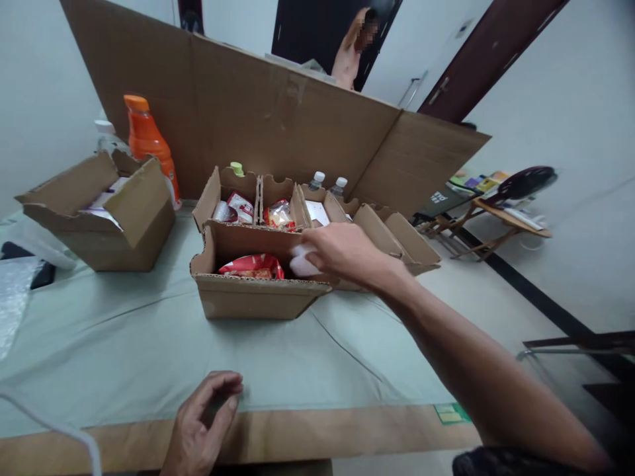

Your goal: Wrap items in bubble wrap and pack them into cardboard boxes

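Observation:
My right hand (335, 250) reaches over the right end of the front cardboard box (253, 301). Its fingers are closed on a small, soft-looking whitish thing (303, 262), blurred and partly hidden by the hand, so its kind is unclear. In the same box lies a red snack packet (255, 264), to the left of that hand. Low in the view, my left hand (206, 416) hovers by the table's front edge, with fingers curved, thumb apart and nothing held.
Behind the front box stand several narrow cardboard boxes (278, 182) with packets inside. To the left are another cardboard box (133, 231) and an orange bottle (149, 139). A tall cardboard panel (238, 99) closes off the back. Beyond it is a person (347, 63). A white cable (54, 426) crosses the lower left.

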A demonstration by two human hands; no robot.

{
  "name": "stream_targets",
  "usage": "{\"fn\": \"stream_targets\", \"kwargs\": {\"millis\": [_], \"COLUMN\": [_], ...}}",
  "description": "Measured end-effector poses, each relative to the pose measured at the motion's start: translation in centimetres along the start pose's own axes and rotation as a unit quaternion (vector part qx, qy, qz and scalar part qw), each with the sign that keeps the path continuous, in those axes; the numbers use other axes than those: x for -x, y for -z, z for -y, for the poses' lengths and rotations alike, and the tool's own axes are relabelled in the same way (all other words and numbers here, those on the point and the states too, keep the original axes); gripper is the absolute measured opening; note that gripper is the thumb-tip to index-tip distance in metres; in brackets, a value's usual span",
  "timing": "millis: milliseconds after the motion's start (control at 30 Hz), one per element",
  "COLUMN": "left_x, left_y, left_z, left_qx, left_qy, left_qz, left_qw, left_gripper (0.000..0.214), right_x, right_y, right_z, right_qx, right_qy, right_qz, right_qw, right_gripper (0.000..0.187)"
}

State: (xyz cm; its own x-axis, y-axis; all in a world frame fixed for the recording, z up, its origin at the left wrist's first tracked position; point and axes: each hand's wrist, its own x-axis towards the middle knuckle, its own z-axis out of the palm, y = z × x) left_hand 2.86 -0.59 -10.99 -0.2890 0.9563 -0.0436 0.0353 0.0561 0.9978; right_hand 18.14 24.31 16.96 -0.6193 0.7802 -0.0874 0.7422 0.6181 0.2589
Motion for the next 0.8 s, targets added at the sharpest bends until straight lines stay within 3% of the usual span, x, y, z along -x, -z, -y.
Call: {"fn": "stream_targets", "kwargs": {"millis": [67, 133, 233, 300, 367, 400, 500, 600, 667, 733, 800], "left_x": [-0.4, -0.9, -1.7, -2.4, -3.3, -3.8, -6.2, -9.6, -11.3, -11.4, -9.6], "left_y": [-0.1, 0.0, 0.8, 1.7, 2.5, 2.8, 2.7, 1.4, 0.3, -0.4, -0.2], "left_z": [-0.1, -0.7, -2.1, -3.0, -3.8, -4.2, -5.7, -7.5, -8.4, -8.6, -8.2], "left_qx": [-0.028, -0.041, -0.037, -0.037, -0.045, -0.048, -0.043, -0.026, -0.004, 0.018, 0.025], "left_qy": [0.0, 0.007, 0.012, 0.012, 0.018, 0.018, -0.016, -0.059, -0.064, -0.061, -0.055], "left_qz": [-0.006, -0.046, -0.102, -0.119, -0.143, -0.157, -0.186, -0.172, -0.142, -0.121, -0.127], "left_qw": [1.0, 0.998, 0.994, 0.992, 0.988, 0.986, 0.981, 0.983, 0.988, 0.991, 0.99], "left_gripper": [0.032, 0.031, 0.031, 0.034, 0.043, 0.049, 0.072, 0.086, 0.084, 0.075, 0.068], "right_x": [-3.3, -5.2, -4.2, -0.7, 3.8, 6.0, 9.8, 8.6, 6.9, 6.5, 8.0], "right_y": [-1.4, -3.0, -3.8, -3.5, -3.6, -4.1, -7.8, -13.0, -15.6, -17.1, -17.7], "right_z": [1.6, 2.6, 1.5, -0.7, -3.2, -4.1, -4.8, -2.6, -0.6, 1.4, 3.2], "right_qx": [0.005, -0.013, -0.031, -0.074, -0.155, -0.188, -0.308, -0.408, -0.443, -0.447, -0.44], "right_qy": [0.037, 0.055, 0.058, 0.036, -0.022, -0.047, -0.076, -0.07, -0.065, -0.091, -0.118], "right_qz": [0.057, 0.066, 0.042, -0.059, -0.215, -0.251, -0.2, -0.13, -0.12, -0.124, -0.138], "right_qw": [0.998, 0.996, 0.997, 0.995, 0.964, 0.948, 0.927, 0.901, 0.886, 0.881, 0.879], "right_gripper": [0.016, 0.013, 0.013, 0.016, 0.019, 0.02, 0.02, 0.041, 0.038, 0.024, 0.015]}}
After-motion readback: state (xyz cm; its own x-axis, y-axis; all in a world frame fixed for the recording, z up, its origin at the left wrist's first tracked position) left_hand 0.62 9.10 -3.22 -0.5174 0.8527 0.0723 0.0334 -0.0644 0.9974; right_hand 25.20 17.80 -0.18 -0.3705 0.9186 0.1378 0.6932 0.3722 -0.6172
